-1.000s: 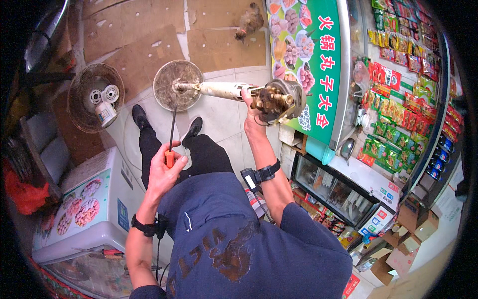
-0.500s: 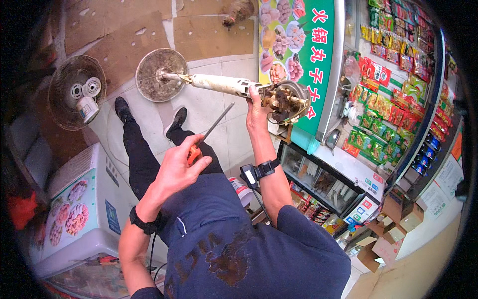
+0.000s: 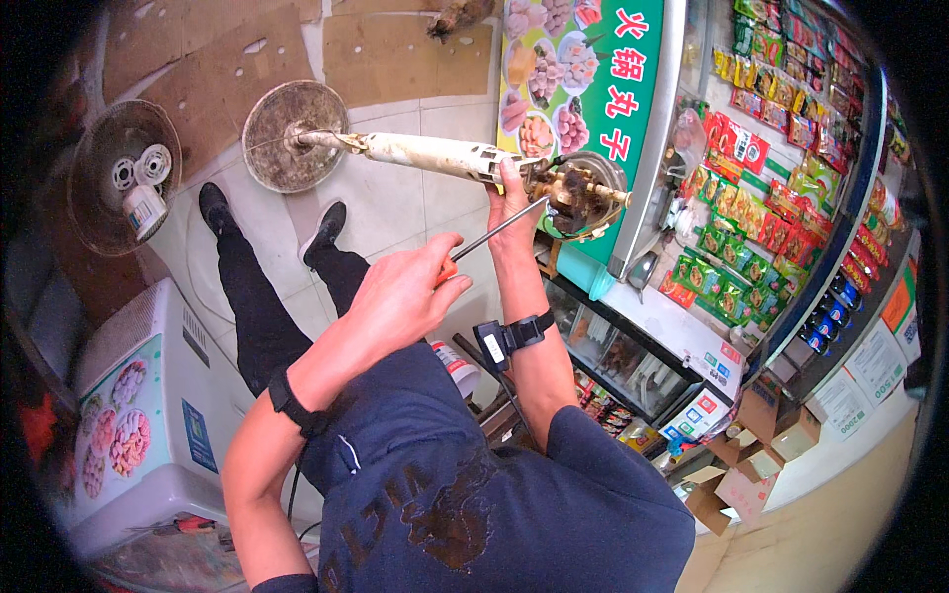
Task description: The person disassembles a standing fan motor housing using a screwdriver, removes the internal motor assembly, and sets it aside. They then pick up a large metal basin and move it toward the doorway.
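My left hand is closed round the orange handle of a screwdriver. The screwdriver's long metal shaft points up and right, and its tip appears to meet the fan's exposed motor. My right hand grips the neck of a dirty white standing fan, just below the motor head. The fan's bare motor is brown and grimy, with a shaft sticking out to the right. Its round, stained base stands at the other end of the pole, on the floor.
A round fan guard holding white parts lies at left. A white chest freezer stands at lower left, with red-handled tools on it. A green-signed counter, shelves of packets and cardboard boxes line the right.
My left hand has moved right and up, bringing the screwdriver tip from beside the pole to the motor. My right hand keeps its hold on the fan. The view has shifted slightly.
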`<state>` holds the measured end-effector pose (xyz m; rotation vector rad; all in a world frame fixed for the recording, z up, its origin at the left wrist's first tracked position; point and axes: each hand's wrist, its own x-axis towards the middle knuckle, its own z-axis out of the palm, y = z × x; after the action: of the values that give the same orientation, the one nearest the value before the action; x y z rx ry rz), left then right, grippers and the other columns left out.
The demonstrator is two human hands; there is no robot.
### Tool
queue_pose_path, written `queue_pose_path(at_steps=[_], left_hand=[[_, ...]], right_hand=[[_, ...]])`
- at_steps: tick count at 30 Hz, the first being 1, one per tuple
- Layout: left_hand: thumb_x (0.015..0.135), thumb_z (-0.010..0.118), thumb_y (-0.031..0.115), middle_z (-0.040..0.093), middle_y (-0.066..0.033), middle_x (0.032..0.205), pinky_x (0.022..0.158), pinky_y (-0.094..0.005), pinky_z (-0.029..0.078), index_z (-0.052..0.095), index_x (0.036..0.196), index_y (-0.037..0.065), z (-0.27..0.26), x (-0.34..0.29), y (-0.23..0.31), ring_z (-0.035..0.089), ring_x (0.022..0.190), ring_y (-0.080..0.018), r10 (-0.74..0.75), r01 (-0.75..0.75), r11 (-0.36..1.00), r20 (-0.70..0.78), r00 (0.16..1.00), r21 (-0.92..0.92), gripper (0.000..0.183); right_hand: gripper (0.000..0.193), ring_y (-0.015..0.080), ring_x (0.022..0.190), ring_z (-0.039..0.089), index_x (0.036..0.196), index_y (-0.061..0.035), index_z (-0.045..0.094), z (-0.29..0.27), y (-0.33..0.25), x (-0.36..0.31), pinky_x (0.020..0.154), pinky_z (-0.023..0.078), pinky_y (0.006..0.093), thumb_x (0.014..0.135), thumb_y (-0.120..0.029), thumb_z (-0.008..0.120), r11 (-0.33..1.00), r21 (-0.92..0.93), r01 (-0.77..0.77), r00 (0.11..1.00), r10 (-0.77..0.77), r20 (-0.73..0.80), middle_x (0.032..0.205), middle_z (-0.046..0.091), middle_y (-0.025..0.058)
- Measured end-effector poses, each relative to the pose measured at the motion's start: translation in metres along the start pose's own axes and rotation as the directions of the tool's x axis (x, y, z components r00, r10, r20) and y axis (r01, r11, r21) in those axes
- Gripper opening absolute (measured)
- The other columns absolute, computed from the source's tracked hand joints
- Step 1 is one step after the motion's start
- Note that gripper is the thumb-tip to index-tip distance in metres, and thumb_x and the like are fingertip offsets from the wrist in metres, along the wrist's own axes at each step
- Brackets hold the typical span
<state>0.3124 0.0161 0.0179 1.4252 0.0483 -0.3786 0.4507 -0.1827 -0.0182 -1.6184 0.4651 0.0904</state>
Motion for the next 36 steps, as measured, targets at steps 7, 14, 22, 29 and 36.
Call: queue_pose_path(at_steps=[7,14,22,29,36], left_hand=[[0.096,0.070,0.020,0.073,-0.0199,0.089,0.075,-0.0523,0.056,0.059,0.130,0.000,0.014,0.014,-0.009,0.072,0.087,-0.0419,-0.066,0.058,0.987,0.048,0.997,0.153,0.041],[0.096,0.071,0.021,0.074,-0.0203,0.090,0.077,-0.0543,0.056,0.059,0.129,-0.001,0.023,0.032,-0.004,0.072,0.089,-0.0432,-0.051,0.052,0.998,-0.005,0.999,0.037,0.041],[0.097,0.070,0.022,0.075,-0.0200,0.094,0.078,-0.0543,0.057,0.058,0.128,0.000,0.034,0.032,-0.006,0.073,0.091,-0.0429,-0.082,0.065,0.973,0.070,0.994,0.220,0.040],[0.098,0.069,0.023,0.076,-0.0215,0.095,0.077,-0.0549,0.057,0.058,0.127,-0.001,0.035,0.036,-0.005,0.073,0.092,-0.0440,-0.068,0.064,0.989,0.022,0.997,0.135,0.039],[0.098,0.069,0.023,0.076,-0.0218,0.097,0.078,-0.0547,0.058,0.058,0.125,-0.001,0.038,0.030,-0.011,0.073,0.092,-0.0442,-0.094,0.081,0.980,0.062,0.994,0.184,0.037]], right_hand=[[0.075,0.0238,0.122,0.065,0.148,-0.0079,0.039,-0.012,-0.004,0.022,0.101,0.059,0.0455,0.088,-0.004,0.083,0.999,0.039,0.024,0.999,-0.022,-0.038,0.135,0.062,0.0118],[0.069,0.0274,0.126,0.063,0.149,-0.0074,0.044,-0.026,-0.007,0.032,0.100,0.060,0.0497,0.091,-0.011,0.081,1.000,-0.015,0.014,1.000,-0.014,0.021,0.141,0.058,0.0106],[0.063,0.0273,0.127,0.061,0.146,-0.0091,0.048,-0.034,-0.004,0.036,0.103,0.058,0.0513,0.092,-0.012,0.081,1.000,-0.010,0.022,1.000,-0.022,0.000,0.139,0.059,0.0105],[0.062,0.0274,0.126,0.062,0.145,-0.0073,0.048,-0.042,-0.003,0.037,0.103,0.056,0.0522,0.093,-0.014,0.080,1.000,-0.020,-0.004,0.999,0.005,0.034,0.136,0.061,0.0103],[0.063,0.0281,0.128,0.060,0.145,-0.0079,0.047,-0.048,0.000,0.034,0.106,0.055,0.0522,0.092,-0.012,0.081,1.000,0.021,-0.014,0.999,0.013,0.036,0.139,0.059,0.0101]])
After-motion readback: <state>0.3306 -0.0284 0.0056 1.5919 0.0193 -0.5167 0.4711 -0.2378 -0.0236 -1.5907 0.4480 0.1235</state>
